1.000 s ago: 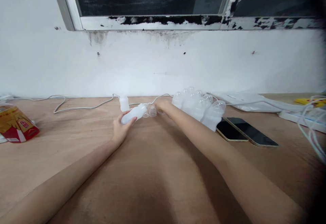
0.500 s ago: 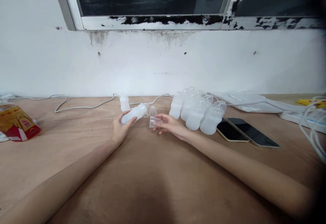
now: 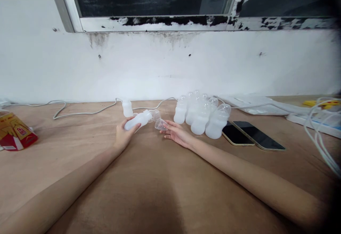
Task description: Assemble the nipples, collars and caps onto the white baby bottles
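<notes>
My left hand (image 3: 123, 135) is closed round a small white plastic bottle (image 3: 137, 119), held tilted with its neck pointing right. My right hand (image 3: 176, 134) pinches a clear plastic cap (image 3: 160, 124) in its fingertips, the cap close to the bottle's neck but apart from it. Another clear cap (image 3: 156, 114) lies on the wooden table (image 3: 160, 184) just behind. One small white bottle (image 3: 127, 108) stands alone behind my left hand. A cluster of several capped white bottles (image 3: 202, 117) stands to the right of my right hand.
Two dark phones (image 3: 249, 134) lie flat right of the bottle cluster. White cables (image 3: 80, 110) run along the wall and pile up at the far right (image 3: 322, 131). A red and yellow carton (image 3: 14, 134) lies at the left edge. A white wall rises behind.
My right hand drew back from the far bottles with a clear cap and brought it toward the bottle's neck. The left hand with its bottle stayed put.
</notes>
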Tool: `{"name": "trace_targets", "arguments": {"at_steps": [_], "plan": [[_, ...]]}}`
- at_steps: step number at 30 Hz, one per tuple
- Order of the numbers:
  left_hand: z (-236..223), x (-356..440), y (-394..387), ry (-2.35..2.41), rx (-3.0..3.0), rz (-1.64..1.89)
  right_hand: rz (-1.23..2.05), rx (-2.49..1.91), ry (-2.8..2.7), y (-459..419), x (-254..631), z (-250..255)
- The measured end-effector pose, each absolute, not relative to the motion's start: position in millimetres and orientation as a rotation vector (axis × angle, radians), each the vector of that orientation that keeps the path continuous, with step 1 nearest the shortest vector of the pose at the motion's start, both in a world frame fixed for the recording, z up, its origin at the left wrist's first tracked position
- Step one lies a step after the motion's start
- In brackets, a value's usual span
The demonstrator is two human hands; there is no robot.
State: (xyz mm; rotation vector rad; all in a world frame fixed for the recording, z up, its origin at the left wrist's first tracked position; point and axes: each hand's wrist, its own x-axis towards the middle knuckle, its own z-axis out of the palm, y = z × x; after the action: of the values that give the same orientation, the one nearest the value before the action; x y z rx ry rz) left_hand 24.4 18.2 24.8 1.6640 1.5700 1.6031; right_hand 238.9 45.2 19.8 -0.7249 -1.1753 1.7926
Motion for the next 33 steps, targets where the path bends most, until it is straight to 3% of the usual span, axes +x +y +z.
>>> {"name": "trace_targets", "arguments": {"at_steps": [15,33], "plan": [[26.0,25.1,14.8,1.459,1.760,1.382,1.661,-0.657,-1.099,45.9,239.2,22.5],[26.9,24.9,8.4,1.428,1.900,1.196,1.382,-0.637,-1.461,40.5,237.0,17.0]]}}
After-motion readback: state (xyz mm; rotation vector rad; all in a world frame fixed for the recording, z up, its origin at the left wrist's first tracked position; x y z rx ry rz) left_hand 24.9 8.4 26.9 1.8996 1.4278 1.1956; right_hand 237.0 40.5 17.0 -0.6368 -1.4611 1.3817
